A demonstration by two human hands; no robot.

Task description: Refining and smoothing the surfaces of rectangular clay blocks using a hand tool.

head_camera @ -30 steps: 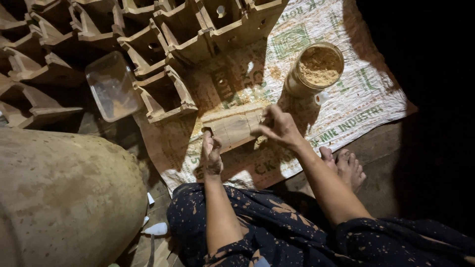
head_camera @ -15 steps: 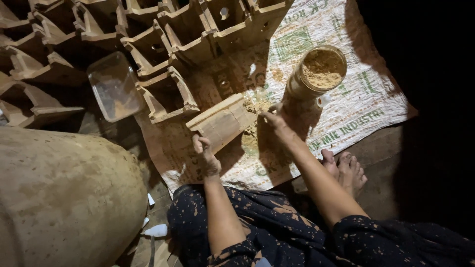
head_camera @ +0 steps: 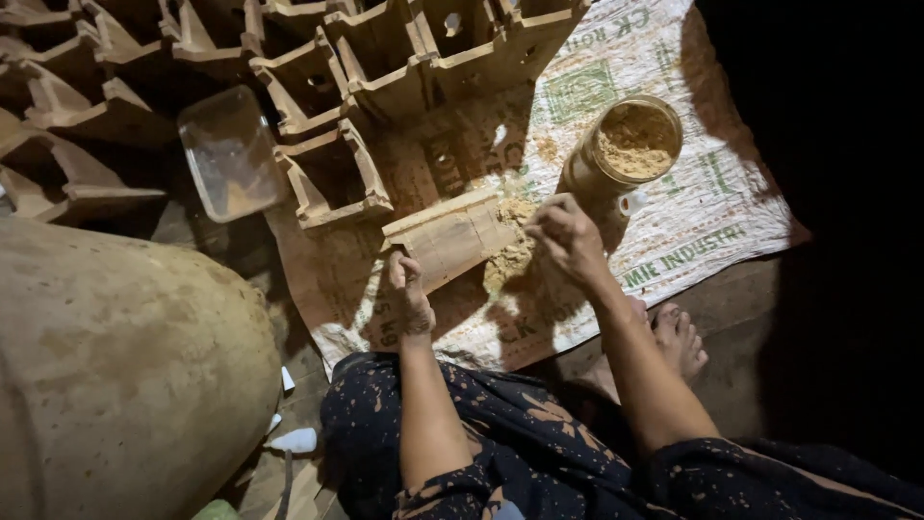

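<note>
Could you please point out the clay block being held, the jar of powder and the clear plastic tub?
clay block (head_camera: 452,231), head view, top face.
jar of powder (head_camera: 630,144), head view, powder surface.
clear plastic tub (head_camera: 231,154), head view, its base.

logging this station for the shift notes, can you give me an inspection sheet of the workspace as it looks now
Surface: woven printed sack spread on a dirt floor, dusted with powder.
Job's things: clay block tilted on the sack, with loose powder beside its right end; jar of powder open, upright, behind the right hand.
Clutter: clear plastic tub left of the sack; small white scraps by the knee.
Grippers: left hand grips the block's near edge; right hand is curled above the loose powder, what it pinches cannot be told.
Cables: nothing seen.
Surroundings: rows of clay moulds at the back; large rounded clay pot at left; right side dark.
</note>
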